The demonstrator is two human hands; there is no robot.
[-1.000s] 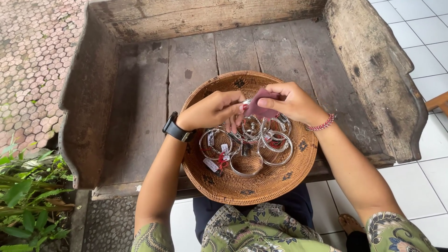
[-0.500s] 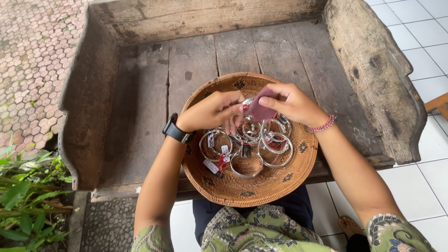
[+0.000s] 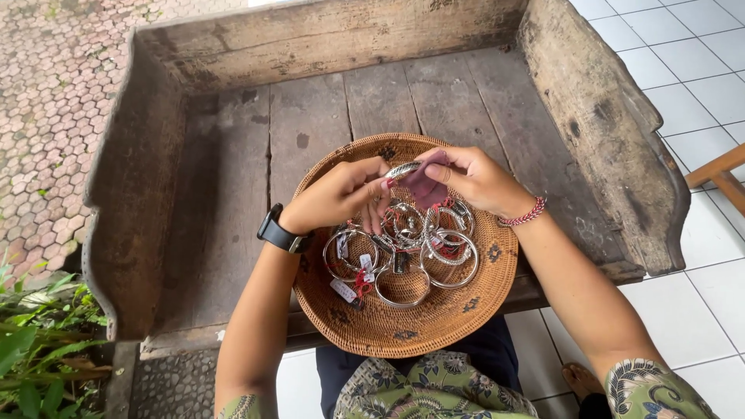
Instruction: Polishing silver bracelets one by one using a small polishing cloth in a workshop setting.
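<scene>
Left hand [image 3: 339,195] pinches one end of a silver metal bangle [image 3: 404,168] while right hand [image 3: 471,180] presses a small pink cloth [image 3: 426,183] against it, evidently steadying it above the round woven rattan tray [image 3: 403,330] of bangles.

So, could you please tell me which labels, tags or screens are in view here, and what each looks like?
Tag: small white rectangle in the basket, lower left among the bangles, by red string.
Second tag: small, white, just above it.
Dark tag: small rectangle, basket centre.
Watch: black, on the left wrist; its screen cannot be seen.
</scene>
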